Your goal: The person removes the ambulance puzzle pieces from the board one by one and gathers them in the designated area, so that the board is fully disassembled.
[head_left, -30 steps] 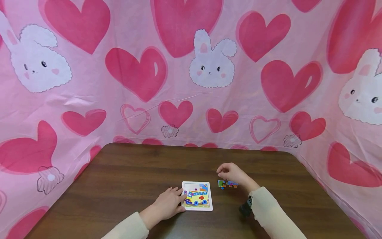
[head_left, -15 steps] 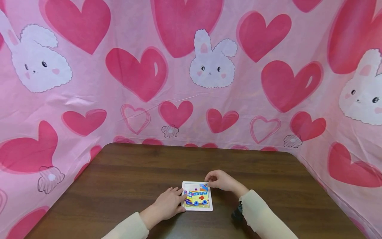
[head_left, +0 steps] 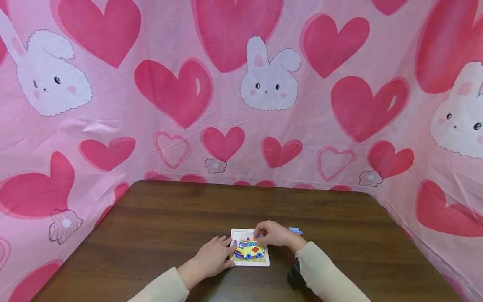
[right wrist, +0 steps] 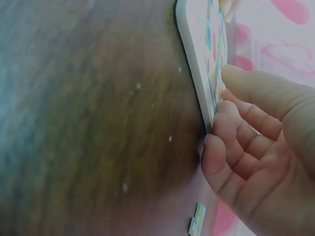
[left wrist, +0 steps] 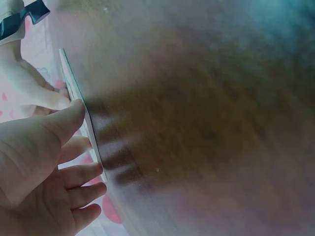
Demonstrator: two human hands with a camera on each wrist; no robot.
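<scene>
A small white-framed jigsaw puzzle (head_left: 249, 251) with a yellow ambulance picture lies on the table. My left hand (head_left: 211, 256) rests along its left edge, fingers extended; the left wrist view shows the thumb and fingertips at the frame's edge. Over the puzzle's upper right corner is my right hand (head_left: 274, 234), its fingers curled and the thumb low over the picture. Seen from the right wrist, the thumb and index finger are at the picture and other fingertips are by the frame's edge. Whether a piece is pinched there is hidden.
A loose blue puzzle piece (head_left: 295, 230) lies behind the right wrist; a piece (right wrist: 197, 220) also shows low in the right wrist view. The brown wooden table (head_left: 181, 214) is enclosed by pink cloth (head_left: 226, 117) printed with hearts and rabbits.
My right hand has moved left and nearer, from above the loose pieces onto the puzzle's upper right corner. My left hand has stayed at the frame's left edge.
</scene>
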